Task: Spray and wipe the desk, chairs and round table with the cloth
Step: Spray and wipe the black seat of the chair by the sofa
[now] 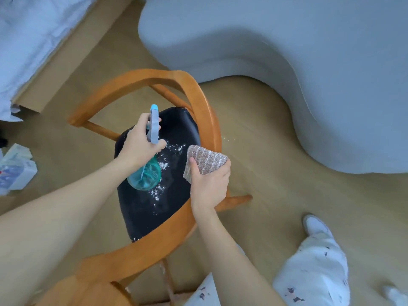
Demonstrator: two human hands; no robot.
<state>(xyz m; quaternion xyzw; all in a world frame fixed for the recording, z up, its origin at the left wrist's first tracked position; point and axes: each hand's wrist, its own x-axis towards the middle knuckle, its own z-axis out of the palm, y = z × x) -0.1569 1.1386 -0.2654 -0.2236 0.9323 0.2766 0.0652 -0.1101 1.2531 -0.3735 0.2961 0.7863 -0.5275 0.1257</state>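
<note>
The spray bottle was gripped by the left hand, the cloth by the right hand; the powder on the chair seat was best misted evenly, then wiped inward.

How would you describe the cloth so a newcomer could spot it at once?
Find the wooden chair with the black seat dusted with white powder. At the seat's right edge, the right hand grips a folded cloth. It is pinkish-brown and knobbly, unlike the teal spray bottle in the left hand.

Both bare arms reach forward, left hand and right hand each curled in a grip.
</note>
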